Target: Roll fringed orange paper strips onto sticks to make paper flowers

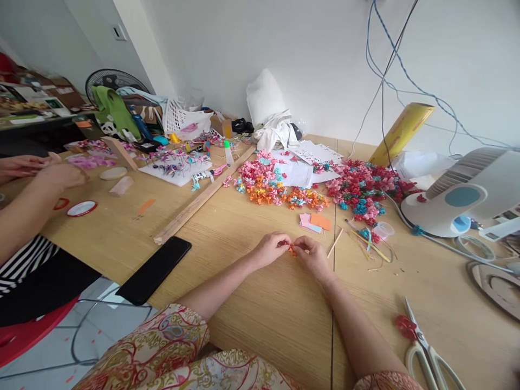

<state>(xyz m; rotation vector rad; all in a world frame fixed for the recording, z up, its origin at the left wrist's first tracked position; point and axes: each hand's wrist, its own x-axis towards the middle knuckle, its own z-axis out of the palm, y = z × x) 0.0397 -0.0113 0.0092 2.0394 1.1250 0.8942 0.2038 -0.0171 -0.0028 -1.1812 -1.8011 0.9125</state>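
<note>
My left hand (271, 249) and my right hand (312, 255) meet over the table (260, 303), fingertips pinched together on a small orange paper flower (292, 250). Both hands hold it, and the fingers hide part of it. Beyond them lie pink, blue and orange paper pieces (316, 221). A thin wooden stick (335, 243) rests just right of my right hand. Heaps of orange and pink paper flowers (260, 181) and red, pink and blue ones (357, 187) spread farther back.
Open-looking scissors (424, 346) lie at the lower right, below a white fan (467, 189). A black phone (156, 269) and a long wooden bar (203, 197) are on the left. Another person's arms (36, 189) reach in at the far left. Cables (384, 76) hang at the back.
</note>
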